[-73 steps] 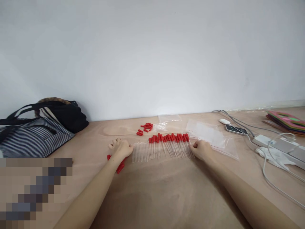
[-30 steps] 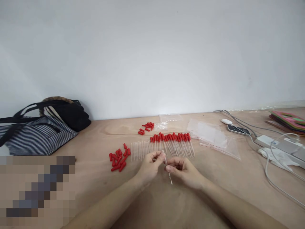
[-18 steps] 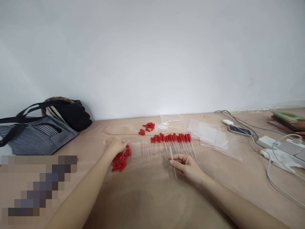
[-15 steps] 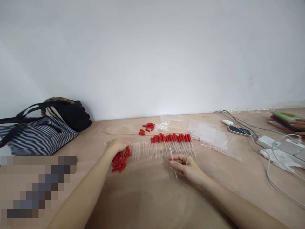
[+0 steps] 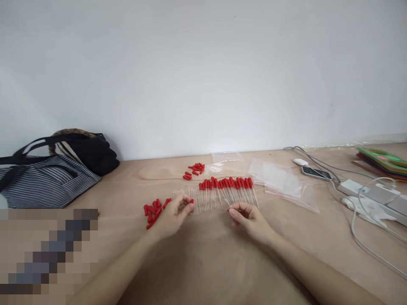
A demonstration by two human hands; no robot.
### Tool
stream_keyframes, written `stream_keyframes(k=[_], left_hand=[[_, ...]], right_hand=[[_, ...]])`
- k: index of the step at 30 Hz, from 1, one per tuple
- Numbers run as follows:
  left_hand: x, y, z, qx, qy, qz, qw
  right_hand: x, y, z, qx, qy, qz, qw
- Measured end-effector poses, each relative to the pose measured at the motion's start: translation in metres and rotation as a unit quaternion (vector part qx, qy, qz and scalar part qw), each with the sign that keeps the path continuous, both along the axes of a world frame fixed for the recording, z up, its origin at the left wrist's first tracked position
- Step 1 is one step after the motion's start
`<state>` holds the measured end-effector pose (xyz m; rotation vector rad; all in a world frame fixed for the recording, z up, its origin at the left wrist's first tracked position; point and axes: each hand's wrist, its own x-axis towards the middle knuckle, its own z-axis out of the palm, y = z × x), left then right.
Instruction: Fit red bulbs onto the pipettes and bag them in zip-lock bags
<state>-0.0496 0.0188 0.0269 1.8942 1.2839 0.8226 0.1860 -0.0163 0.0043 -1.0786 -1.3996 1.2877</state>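
Note:
My left hand [image 5: 174, 215] is closed in a pinch, with a small red rubber bulb [image 5: 192, 201] showing at its fingertips. To its right, my right hand [image 5: 249, 218] pinches a thin clear dropper tube [image 5: 226, 201], much of it hidden by the fingers. Behind both hands lies a row of clear tubes [image 5: 208, 201]; those toward the right carry red bulbs [image 5: 240, 183] on their far ends, while the left ones are bare and partly covered by my left hand. A loose pile of red bulbs [image 5: 153, 210] rests beside my left wrist.
A smaller group of red bulbs [image 5: 197, 167] lies farther back, near clear tubes [image 5: 213, 168]. Clear plastic bags [image 5: 280, 180] are at right. Beyond them are a phone [image 5: 316, 173], cables and a power strip [image 5: 352, 187]. A striped bag [image 5: 54, 180] sits at left.
My left hand has moved right from the bulb pile, now with a red bulb in its fingers. My right hand stays nearly in place; its tube shows less than before.

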Motion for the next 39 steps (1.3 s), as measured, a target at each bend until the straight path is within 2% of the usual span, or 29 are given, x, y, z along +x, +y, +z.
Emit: stream_keyframes(k=[4, 8, 18, 22, 30, 34, 39], left_hand=[[0.022, -0.026, -0.008, -0.039, -0.068, -0.048, 0.996], [0.031, -0.032, -0.005, -0.022, -0.076, -0.063, 0.995], [0.034, -0.036, -0.001, 0.009, -0.043, -0.086, 0.995], [0.036, -0.040, 0.001, -0.010, -0.037, -0.085, 0.996], [0.037, -0.041, -0.005, -0.073, -0.112, -0.069, 0.989], [0.037, -0.041, -0.002, -0.119, -0.139, -0.071, 0.981], [0.037, -0.042, 0.003, -0.160, -0.129, -0.085, 0.975]], right_hand=[[-0.002, -0.003, -0.001, 0.117, -0.106, 0.000, 0.987], [-0.005, -0.007, 0.001, 0.201, -0.191, 0.013, 0.961], [-0.007, -0.011, 0.004, 0.257, -0.230, 0.032, 0.938], [-0.006, -0.012, 0.004, 0.291, -0.242, 0.032, 0.925], [-0.004, -0.013, 0.005, 0.349, -0.280, 0.040, 0.893], [-0.003, -0.012, 0.003, 0.385, -0.301, 0.036, 0.872], [0.000, -0.010, 0.004, 0.450, -0.358, 0.036, 0.817]])
